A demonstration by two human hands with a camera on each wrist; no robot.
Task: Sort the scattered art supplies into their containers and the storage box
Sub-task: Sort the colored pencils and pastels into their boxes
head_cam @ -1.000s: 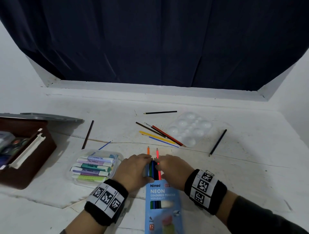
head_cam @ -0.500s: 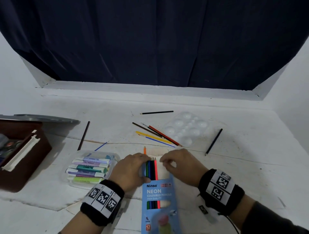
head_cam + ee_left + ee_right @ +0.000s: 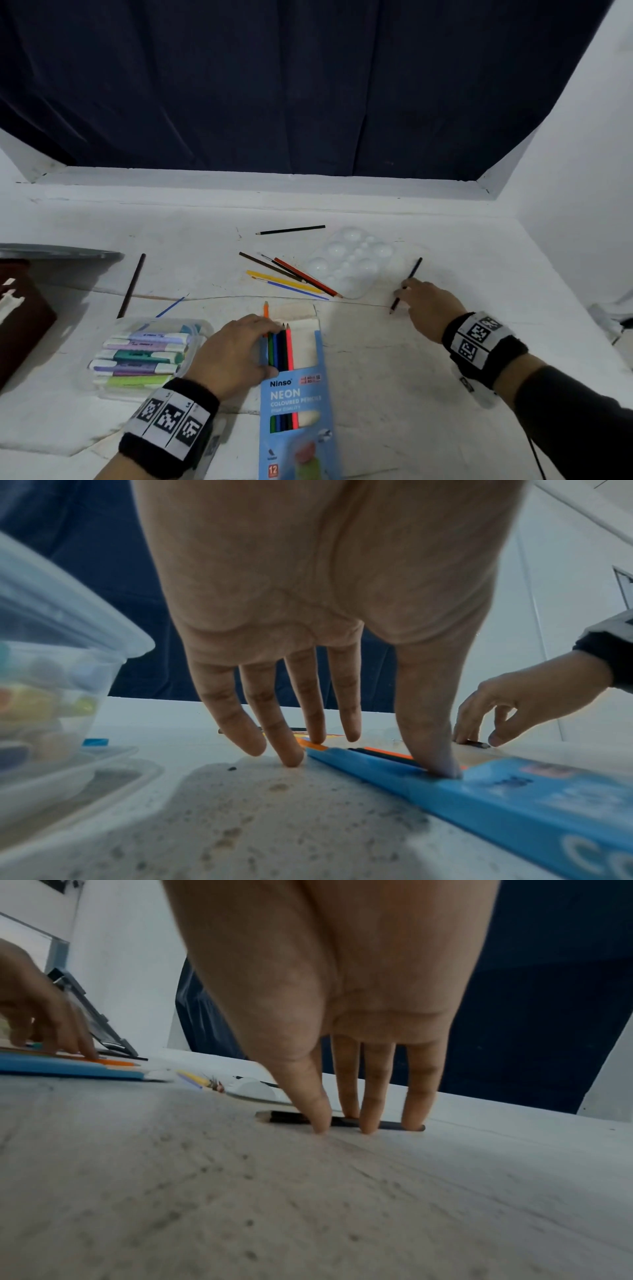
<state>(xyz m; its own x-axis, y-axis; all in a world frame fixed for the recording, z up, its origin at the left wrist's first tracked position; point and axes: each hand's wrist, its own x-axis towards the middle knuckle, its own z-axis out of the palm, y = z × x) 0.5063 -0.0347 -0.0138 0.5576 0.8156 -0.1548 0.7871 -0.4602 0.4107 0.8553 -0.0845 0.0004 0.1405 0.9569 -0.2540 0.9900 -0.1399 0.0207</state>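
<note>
Blue cardboard marks the pencil box (image 3: 297, 404), lying flat on the white table (image 3: 394, 394) near the person, its flap open toward the far side. Left hand (image 3: 236, 356) rests over the box's open end: the thumb presses down on the coloured pencils (image 3: 281, 349) at the box mouth, and the straight fingers (image 3: 291, 750) touch the table and an orange pencil (image 3: 265, 310) just left of the box. Green, blue, dark and pink-red pencils lie side by side inside, their tips projecting past the mouth.

Right hand (image 3: 430, 310) reaches to the right, well apart from the box. Its straightened fingertips (image 3: 366, 1123) and thumb stand on either side of a black pencil (image 3: 407, 284), touching it where it lies flat on the table; whether they pinch it cannot be told. That pencil is slim and dark, its point toward the near side.

Beyond the box lies a loose cluster of pencils and brushes (image 3: 291, 277), just left of a clear paint palette (image 3: 349, 260). Farther off lies another black pencil (image 3: 291, 230). At left, a clear tub of highlighters (image 3: 144, 356), a brown pencil (image 3: 132, 284) and a dark storage box (image 3: 24, 318).
</note>
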